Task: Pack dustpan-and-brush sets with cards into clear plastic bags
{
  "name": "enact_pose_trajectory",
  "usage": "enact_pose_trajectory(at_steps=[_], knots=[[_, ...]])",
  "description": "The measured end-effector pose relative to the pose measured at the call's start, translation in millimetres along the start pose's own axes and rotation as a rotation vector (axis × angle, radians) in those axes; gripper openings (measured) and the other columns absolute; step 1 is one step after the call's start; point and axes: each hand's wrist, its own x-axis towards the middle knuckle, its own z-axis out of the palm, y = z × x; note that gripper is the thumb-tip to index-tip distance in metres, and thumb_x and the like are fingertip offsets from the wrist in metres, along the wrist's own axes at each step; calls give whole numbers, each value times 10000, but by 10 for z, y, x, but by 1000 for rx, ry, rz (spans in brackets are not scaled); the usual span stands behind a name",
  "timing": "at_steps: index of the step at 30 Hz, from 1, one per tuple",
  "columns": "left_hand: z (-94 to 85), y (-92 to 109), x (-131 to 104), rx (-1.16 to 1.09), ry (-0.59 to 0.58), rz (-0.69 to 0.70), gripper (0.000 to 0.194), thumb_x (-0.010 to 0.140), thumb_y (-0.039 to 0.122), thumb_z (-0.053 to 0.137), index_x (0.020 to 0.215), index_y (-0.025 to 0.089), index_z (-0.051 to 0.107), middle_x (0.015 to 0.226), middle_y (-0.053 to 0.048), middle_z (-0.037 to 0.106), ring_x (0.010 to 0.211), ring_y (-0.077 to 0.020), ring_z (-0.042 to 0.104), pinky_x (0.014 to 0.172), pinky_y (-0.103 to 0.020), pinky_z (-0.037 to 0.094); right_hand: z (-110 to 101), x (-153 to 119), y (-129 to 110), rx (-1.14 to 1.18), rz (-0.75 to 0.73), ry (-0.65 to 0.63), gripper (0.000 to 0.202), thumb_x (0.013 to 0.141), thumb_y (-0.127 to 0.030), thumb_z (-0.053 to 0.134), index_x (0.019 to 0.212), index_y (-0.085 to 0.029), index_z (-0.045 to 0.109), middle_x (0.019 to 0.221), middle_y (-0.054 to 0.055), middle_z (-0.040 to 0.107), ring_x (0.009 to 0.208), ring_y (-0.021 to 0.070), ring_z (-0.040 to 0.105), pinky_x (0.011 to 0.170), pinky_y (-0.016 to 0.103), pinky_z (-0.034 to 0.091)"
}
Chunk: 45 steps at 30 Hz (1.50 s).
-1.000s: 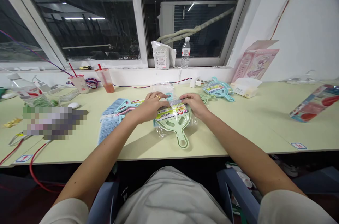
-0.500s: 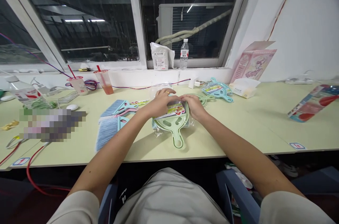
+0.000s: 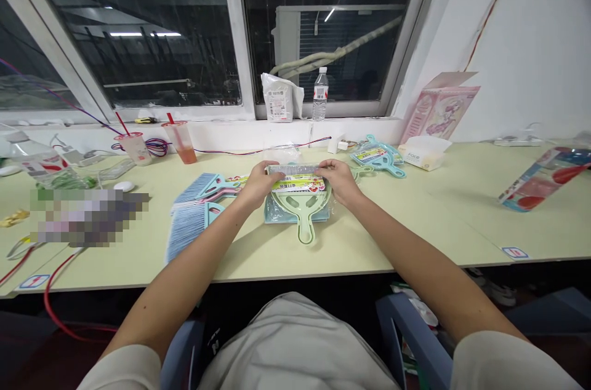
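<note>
I have left hand [image 3: 259, 186] and right hand [image 3: 342, 183] fingers gripping the wrapped green dustpan [image 3: 304, 203]. Blue brushes [image 3: 187, 230] lie nearby.

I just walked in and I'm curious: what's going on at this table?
A person is holding a plastic-wrapped green dustpan over the table, the left hand and right hand at either end of its far edge. Its handle points toward the person, and a light blue piece shows beneath it. Blue-bristled brushes lie to the left; farther back on the right lies a light blue dustpan.
</note>
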Motion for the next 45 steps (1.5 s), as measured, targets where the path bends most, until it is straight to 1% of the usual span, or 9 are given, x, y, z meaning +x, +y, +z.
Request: enact_pose_trajectory(at_steps=[8,18,26,29,32,34,38,41,45], knots=[[-67,23,20,-115,-26,37,533,653,212,821,1152,176,637,823,-30,663,635,-166,663,600,-285,527,-70,79,-69,7,115,17,239,542,-132,645,762,-218,607,577,-56,544,491,97,461,444,213,314],[-89,48,7,-200,-5,11,515,635,217,827,1111,185,634,805,-24,666,678,-190,690,626,-297,544,-179,110,-208,196,218,-220,266,637,-118,651,893,-191,669,727,27,697,626,151,635,550,255,528],[-76,22,15,-236,36,20,485,657,184,804,1113,176,637,816,-45,670,694,-204,695,595,-295,544,-130,71,-167,155,135,-183,281,652,-156,719,927,-196,675,767,19,714,654,152,665,576,263,556],[-70,21,23,-266,76,24,459,664,170,790,1094,174,629,853,-55,679,691,-193,689,590,-292,547,-156,117,-165,87,64,-76,312,659,-166,707,965,-213,667,799,4,705,658,148,667,595,272,557],[-65,27,36,-296,172,15,438,682,169,772,1084,187,599,870,-47,678,694,-175,685,575,-267,538,-232,196,-227,-59,-29,104,178,709,-208,660,884,-212,627,791,-2,671,628,147,649,579,285,537],[-62,26,48,-318,275,-4,446,692,157,761,1085,197,554,882,-42,676,708,-175,690,564,-255,535,-281,211,-311,-231,-92,135,81,755,-258,644,787,-205,592,734,-5,632,591,137,606,550,273,493],[-39,-4,70,-419,379,-24,474,712,134,753,1059,224,444,942,-37,667,781,-192,718,597,-284,575,-266,45,-478,-683,-246,-40,274,835,-448,669,743,-203,588,697,8,619,654,158,576,615,286,450],[6,-30,59,-506,356,12,478,738,139,759,1022,237,388,992,-39,670,840,-194,729,654,-319,607,-169,-153,-511,-1033,-277,-207,391,793,-556,751,913,-200,641,886,58,696,806,220,623,691,313,450],[93,-31,-2,-544,336,52,493,772,176,771,1015,247,348,1035,-41,669,874,-194,732,670,-325,615,-66,-272,-479,-1384,-287,-300,314,902,-371,696,1134,-168,639,1128,154,701,1056,308,636,840,364,459]])
